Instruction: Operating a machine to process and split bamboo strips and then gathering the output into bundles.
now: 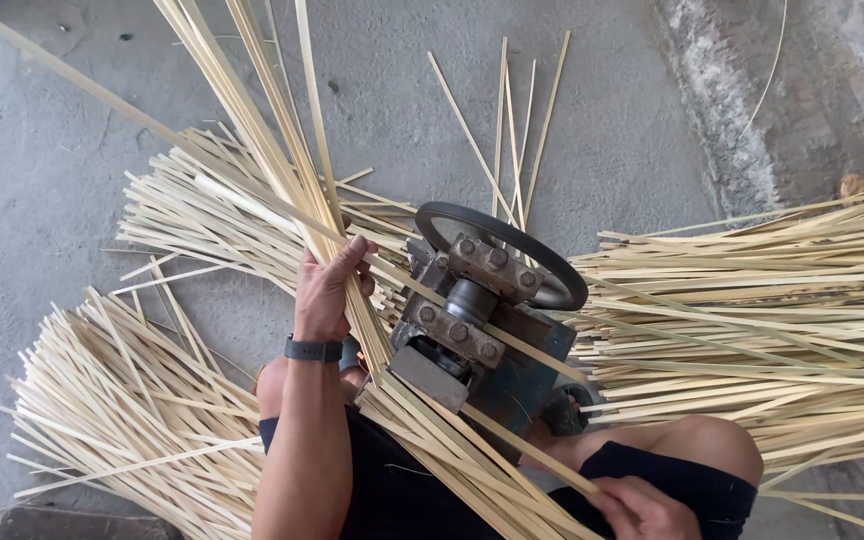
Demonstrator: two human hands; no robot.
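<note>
My left hand (330, 288) grips a thick bundle of long pale bamboo strips (282, 160) that slants from the upper left down across my lap. A dark band sits on that wrist. My right hand (640, 508), at the bottom edge, pinches the near end of one thin strip (512, 440) that runs diagonally over a small metal machine (482, 330). The machine has a black-rimmed wheel (512, 250), bolted rollers and a blue-grey body, and it stands between my knees.
Heaps of cut bamboo strips lie on the concrete floor: one at the lower left (122, 410), one behind the bundle (212, 220), a large one at the right (772, 330). A few strips (512, 130) stick out beyond the wheel. A rough ridge (722, 110) runs at upper right.
</note>
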